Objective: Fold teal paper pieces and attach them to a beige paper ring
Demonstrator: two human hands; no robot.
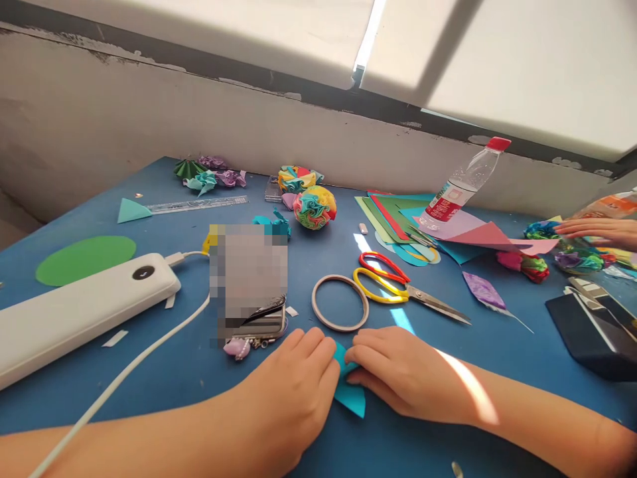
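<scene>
A piece of turquoise paper [350,398] lies between my two hands near the front of the blue table [209,378]. My left hand [303,382] is curled closed on its left side, the fingertips mostly hidden. My right hand [388,368] pinches the paper's right side between thumb and fingers. Just beyond them lies a tape ring [340,325]. Scissors [428,302] with one red and one yellow handle lie behind my right hand. Left of the ring is a phone [261,324], partly blurred out, with a purple charm [237,348].
A white power bank [89,305] with a cable and a green paper circle [85,260] are at left. Paper balls [315,208] stand farther back. A bottle [460,189] stands on coloured sheets [393,216]. Another person's hand [602,231] reaches in at right, near a dark case [587,332].
</scene>
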